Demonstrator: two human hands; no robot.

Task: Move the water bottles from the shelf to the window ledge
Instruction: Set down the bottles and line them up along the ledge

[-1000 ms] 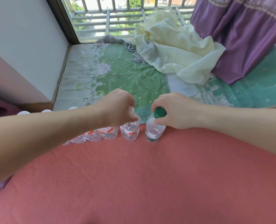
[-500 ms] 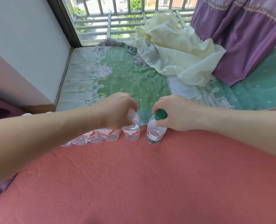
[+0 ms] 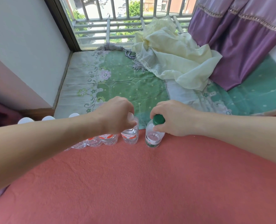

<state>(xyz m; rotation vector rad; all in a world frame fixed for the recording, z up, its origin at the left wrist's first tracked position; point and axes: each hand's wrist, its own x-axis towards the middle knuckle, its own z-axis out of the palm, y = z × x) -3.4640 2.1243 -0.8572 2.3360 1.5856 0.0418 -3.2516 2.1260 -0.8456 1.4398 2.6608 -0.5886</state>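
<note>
Several clear water bottles stand in a row along the far edge of a surface covered in red cloth. My left hand is closed around the neck of a red-labelled, white-capped bottle. My right hand grips the neck of a green-capped bottle with a green label, the rightmost in the row. Both bottles stand upright on the cloth. More red-labelled bottles sit to the left, partly hidden behind my left forearm. Beyond them lies the window ledge, covered in green patterned cloth.
A crumpled pale yellow curtain lies on the ledge's right half, with purple drapes beside it. A grey tassel cord rests near the barred window. A white wall bounds the ledge on the left.
Both hands stay closed on the same two bottle necks. The camera has tipped slightly so the scene sits lower in view; the bottles remain standing on the red cloth.
</note>
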